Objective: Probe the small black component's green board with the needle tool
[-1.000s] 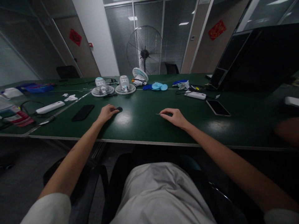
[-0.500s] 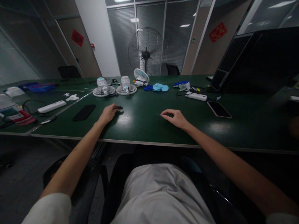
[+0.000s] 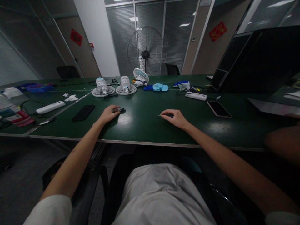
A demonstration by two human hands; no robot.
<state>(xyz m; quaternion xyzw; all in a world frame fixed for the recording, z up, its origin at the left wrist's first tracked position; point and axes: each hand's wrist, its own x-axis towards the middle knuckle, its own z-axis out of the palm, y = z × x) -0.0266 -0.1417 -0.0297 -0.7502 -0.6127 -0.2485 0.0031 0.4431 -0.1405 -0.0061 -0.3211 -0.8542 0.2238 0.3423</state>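
Observation:
My left hand rests low over the green table, its fingers closed on a small black object whose kind I cannot make out. To the right, my right hand pinches a thin, pin-like metal piece between thumb and forefinger, its tip pointing left. The two hands are well apart. A dark phone lies flat just left of my left hand. Another phone with a light edge lies to the right of my right hand.
Small fans and blue fan blades lie along the back. White power strips flank the work area. A large black case stands at right. Another person's blurred arm and a pale flat sheet show at the right edge.
The small black object has turned in my left fingers and shows more of itself. My right hand holds nearly still. At far right, another person's arm and a pale sheet have come in.

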